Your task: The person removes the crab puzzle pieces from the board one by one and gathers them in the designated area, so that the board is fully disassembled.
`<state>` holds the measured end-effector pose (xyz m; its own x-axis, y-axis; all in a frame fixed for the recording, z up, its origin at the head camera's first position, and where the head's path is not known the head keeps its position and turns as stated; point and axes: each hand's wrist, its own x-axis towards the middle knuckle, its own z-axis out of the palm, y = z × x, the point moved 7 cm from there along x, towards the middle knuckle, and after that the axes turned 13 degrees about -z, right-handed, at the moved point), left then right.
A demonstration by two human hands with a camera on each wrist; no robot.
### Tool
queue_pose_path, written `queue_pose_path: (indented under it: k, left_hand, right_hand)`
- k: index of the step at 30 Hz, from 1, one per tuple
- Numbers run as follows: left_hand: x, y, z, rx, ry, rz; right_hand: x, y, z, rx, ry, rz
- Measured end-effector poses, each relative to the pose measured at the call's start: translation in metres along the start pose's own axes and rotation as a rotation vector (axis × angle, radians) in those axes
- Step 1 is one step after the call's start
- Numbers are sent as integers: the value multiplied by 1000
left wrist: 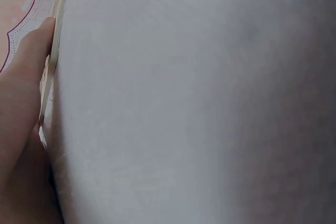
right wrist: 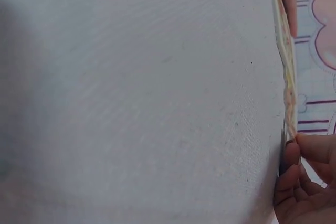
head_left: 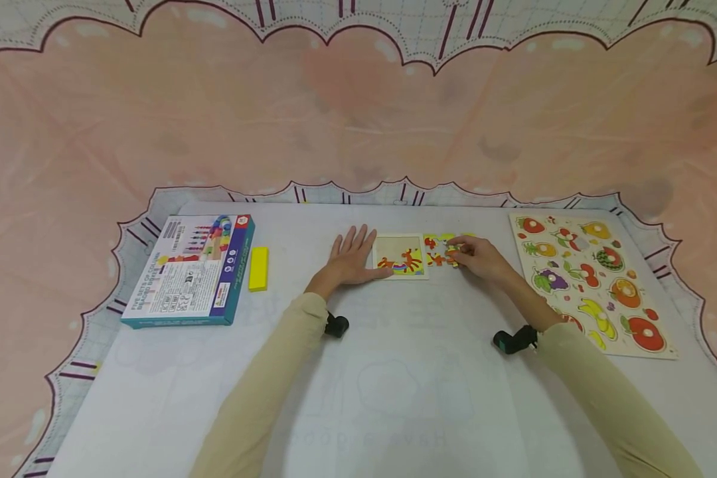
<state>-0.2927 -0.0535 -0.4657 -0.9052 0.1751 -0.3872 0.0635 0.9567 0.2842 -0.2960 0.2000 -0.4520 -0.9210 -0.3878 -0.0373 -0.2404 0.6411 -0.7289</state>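
My left hand lies with straight, spread fingers at the left side of a small wooden puzzle tray. Its thumb rests over the tray's near edge. Red and orange picture pieces fill the near part of the tray, while bare wood shows in the far part. Several loose jigsaw pieces, yellow with red, lie against the tray's right side. At their right end my right hand pinches a puzzle piece between thumb and fingers, partly hidden by the fingertips.
A boxed toy set sits on the white table at the left, with a yellow block beside it. To the right, a fruit puzzle board lies partly under my right forearm.
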Motion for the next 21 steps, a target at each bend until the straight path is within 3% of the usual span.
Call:
queue_pose_path:
  k: [7,15,21]
  left_hand:
    - [0,1,2,-6,4,6]
    - [0,1,-1,4,10,0]
    - [-2,1,-1,-23,-8,13]
  right_hand:
    - [1,1,2,-107,-36,15]
    - [5,-10,-1,-223,-113,-78]
    - [7,-7,-2,-276,-183,-94]
